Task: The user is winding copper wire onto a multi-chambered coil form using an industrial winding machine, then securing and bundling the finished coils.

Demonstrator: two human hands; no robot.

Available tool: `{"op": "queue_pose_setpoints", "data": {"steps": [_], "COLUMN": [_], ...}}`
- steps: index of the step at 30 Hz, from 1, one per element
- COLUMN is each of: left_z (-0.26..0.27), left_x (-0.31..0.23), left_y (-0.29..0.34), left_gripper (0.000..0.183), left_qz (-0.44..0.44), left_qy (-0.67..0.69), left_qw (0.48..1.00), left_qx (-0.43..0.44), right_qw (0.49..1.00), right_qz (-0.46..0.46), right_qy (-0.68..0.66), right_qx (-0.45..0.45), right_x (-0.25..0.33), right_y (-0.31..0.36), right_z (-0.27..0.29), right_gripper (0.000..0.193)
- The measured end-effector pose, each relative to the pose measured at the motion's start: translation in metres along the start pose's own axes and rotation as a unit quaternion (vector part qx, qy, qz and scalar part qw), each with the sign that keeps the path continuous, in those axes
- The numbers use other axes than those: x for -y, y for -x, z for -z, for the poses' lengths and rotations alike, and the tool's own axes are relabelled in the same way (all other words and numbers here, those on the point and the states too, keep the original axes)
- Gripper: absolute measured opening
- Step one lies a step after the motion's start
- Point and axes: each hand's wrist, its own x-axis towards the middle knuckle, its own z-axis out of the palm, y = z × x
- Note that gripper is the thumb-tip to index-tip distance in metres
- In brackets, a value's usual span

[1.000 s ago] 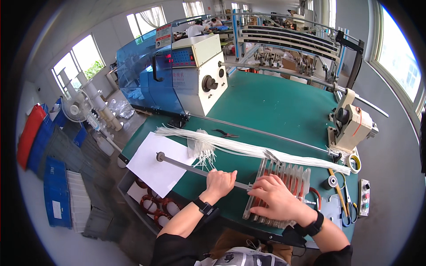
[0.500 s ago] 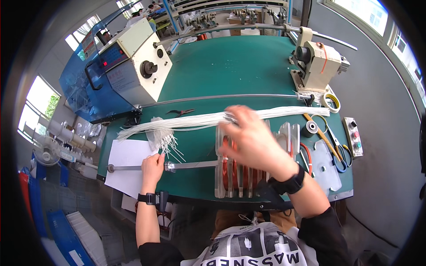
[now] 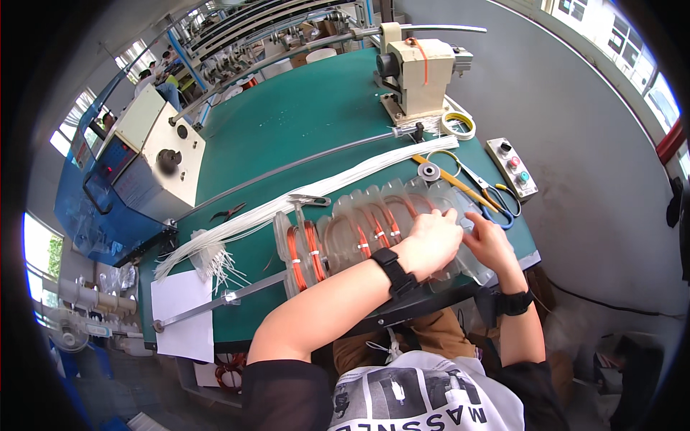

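Clear plastic winding formers [image 3: 345, 233] stand in a row along a flat metal bar [image 3: 262, 285], with copper wire coils [image 3: 295, 258] between them. White ties circle several coils. At the row's right end, my left hand [image 3: 433, 243] has its fingers curled over the edge of a clear former. Just to the right, my right hand [image 3: 491, 243] pinches at the same end piece with thumb and fingers. Its exact hold is partly hidden. A pair of small snips [image 3: 309, 200] lies across the bundle of white strips [image 3: 330, 176] behind the formers.
A winding machine [image 3: 154, 154] stands at left, a cream tailstock [image 3: 425, 75] at the back. Near the right edge are scissors [image 3: 496, 199], a tape roll [image 3: 458, 126] and a button box [image 3: 512, 169]. Pliers [image 3: 228, 212] and white paper [image 3: 183, 312] lie at left.
The view has swung right. My left hand has left the bar's left part and crossed to the row's right end. My right hand has moved there too, from above the white strips.
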Motion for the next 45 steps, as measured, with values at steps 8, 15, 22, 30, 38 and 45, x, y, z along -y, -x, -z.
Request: {"op": "queue_pose_setpoints", "data": {"steps": [8, 15, 22, 30, 38, 45], "left_z": [0.032, 0.010, 0.011, 0.010, 0.007, 0.014], "left_x": [0.017, 0.014, 0.010, 0.017, 0.019, 0.023], "left_y": [0.090, 0.114, 0.108, 0.120, 0.121, 0.127], "left_gripper": [0.014, 0.043, 0.032, 0.038, 0.032, 0.028], "left_qz": [0.123, 0.256, 0.250, 0.223, 0.269, 0.271], "left_qy": [0.058, 0.046, 0.043, 0.013, 0.027, 0.089], "left_qw": [0.980, 0.935, 0.935, 0.953, 0.940, 0.935], "left_qx": [-0.143, -0.241, -0.247, -0.206, -0.208, -0.210], "right_qw": [0.933, 0.997, 0.971, 0.949, 0.984, 0.970], "right_qz": [-0.040, 0.042, 0.161, 0.243, 0.041, 0.123], "right_qy": [-0.357, -0.055, -0.079, -0.048, -0.156, -0.013], "right_qx": [0.005, -0.038, -0.155, -0.197, -0.072, -0.211], "right_x": [-0.048, -0.075, 0.053, 0.109, 0.065, -0.002], "right_y": [0.033, 0.024, 0.031, 0.030, 0.014, 0.011], "right_z": [0.028, 0.021, -0.031, -0.044, -0.061, -0.001], "right_gripper": [0.030, 0.047, 0.049, 0.049, 0.039, 0.022]}}
